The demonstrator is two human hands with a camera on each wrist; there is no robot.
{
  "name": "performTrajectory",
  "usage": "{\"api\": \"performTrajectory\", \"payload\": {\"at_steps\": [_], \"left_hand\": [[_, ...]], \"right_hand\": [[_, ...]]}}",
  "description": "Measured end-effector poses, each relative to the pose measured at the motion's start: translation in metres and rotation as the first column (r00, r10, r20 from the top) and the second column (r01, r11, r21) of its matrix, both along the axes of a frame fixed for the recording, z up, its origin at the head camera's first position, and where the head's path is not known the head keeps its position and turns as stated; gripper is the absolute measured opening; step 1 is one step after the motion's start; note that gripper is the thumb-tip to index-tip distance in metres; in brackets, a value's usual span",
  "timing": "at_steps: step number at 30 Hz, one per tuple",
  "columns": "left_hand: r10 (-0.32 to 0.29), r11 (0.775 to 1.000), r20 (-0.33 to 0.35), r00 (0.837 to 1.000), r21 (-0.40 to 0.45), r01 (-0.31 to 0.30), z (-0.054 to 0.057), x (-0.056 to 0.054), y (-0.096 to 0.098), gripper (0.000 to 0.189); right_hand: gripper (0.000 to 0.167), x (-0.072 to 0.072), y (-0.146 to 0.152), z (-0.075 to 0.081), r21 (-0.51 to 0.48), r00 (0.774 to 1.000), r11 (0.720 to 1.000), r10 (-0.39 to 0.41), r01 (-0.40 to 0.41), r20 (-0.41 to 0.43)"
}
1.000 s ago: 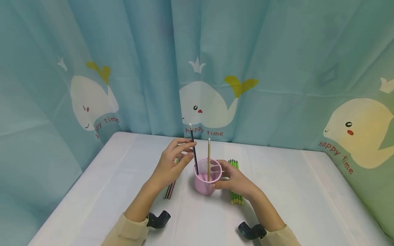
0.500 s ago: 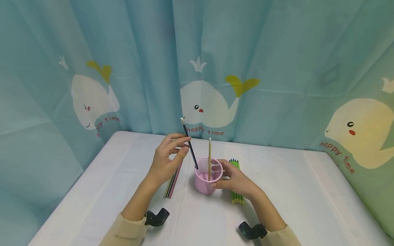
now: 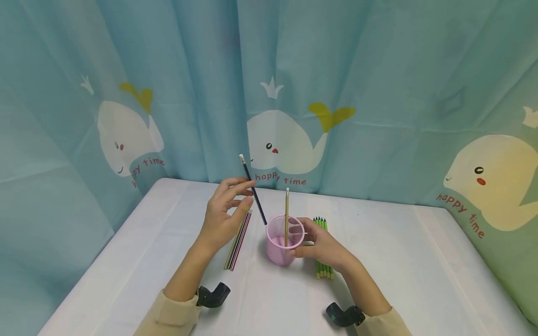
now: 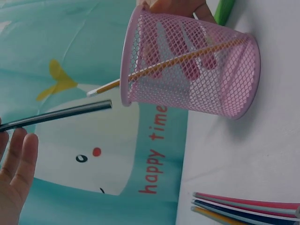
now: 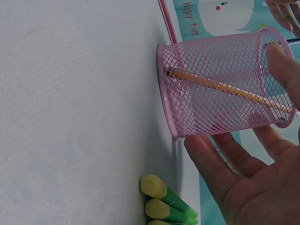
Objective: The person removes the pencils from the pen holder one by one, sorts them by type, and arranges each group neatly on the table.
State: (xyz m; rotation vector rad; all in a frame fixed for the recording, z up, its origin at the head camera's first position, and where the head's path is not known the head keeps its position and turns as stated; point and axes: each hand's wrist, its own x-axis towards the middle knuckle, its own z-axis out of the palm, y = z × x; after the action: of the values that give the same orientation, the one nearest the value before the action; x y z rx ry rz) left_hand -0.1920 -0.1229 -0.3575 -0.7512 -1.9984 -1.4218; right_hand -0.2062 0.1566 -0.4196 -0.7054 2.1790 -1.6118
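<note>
My left hand (image 3: 222,212) pinches a dark pencil (image 3: 259,207) between thumb and fingers, its white eraser end up and leaning left. In the left wrist view, the pencil's flat lower end sits just off the rim of a pink mesh pencil cup (image 4: 225,93). Around that cup's right side my right hand (image 3: 321,245) curls, thumb at the near side and fingers behind. Inside the cup a gold-yellow pencil (image 3: 286,205) leans, eraser up; in the right wrist view its lower end shows through the mesh near the cup's base.
Left of the cup, several pencils (image 3: 238,242) in gold, dark and red lie side by side on the white table (image 3: 168,261). To the right, partly under my right hand, lies a row of green pencils (image 3: 324,272). A blue whale-print curtain (image 3: 201,93) hangs behind the table.
My left hand has moved left and up with the dark pencil, whose lower end has come out of the cup and tilted more. The right hand and cup have stayed in place.
</note>
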Motion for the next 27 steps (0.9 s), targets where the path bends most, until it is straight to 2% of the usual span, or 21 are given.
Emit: {"api": "performTrajectory", "payload": {"at_steps": [10,15,18,22,27], "left_hand": [[0.024,0.998,-0.062,0.998,0.061,-0.020,0.0032,-0.0002,-0.0008,0.035],[0.026,0.995,-0.058,0.998,0.100,-0.020,0.0038,0.0009,-0.0004,0.030],[0.033,0.992,-0.027,0.999,0.126,-0.030,0.0044,0.0020,0.0002,0.023],[0.041,0.985,0.048,0.998,0.168,-0.049,0.0044,0.0035,0.0001,0.020],[0.002,0.969,0.150,0.989,0.245,-0.039,0.0046,0.0015,-0.0008,0.038]], "right_hand": [[0.070,0.0003,-0.0005,0.0003,0.001,1.000,1.000,-0.002,0.002,-0.001],[0.071,0.0004,-0.0006,0.0004,-0.003,1.000,1.000,0.003,-0.003,0.004],[0.071,-0.0002,-0.0010,0.0003,-0.006,1.000,1.000,0.002,-0.002,0.008],[0.070,-0.0003,-0.0015,0.0001,-0.002,1.000,1.000,0.001,-0.001,0.016],[0.071,-0.0002,-0.0008,0.0004,-0.001,1.000,1.000,0.000,0.000,0.011]]}}
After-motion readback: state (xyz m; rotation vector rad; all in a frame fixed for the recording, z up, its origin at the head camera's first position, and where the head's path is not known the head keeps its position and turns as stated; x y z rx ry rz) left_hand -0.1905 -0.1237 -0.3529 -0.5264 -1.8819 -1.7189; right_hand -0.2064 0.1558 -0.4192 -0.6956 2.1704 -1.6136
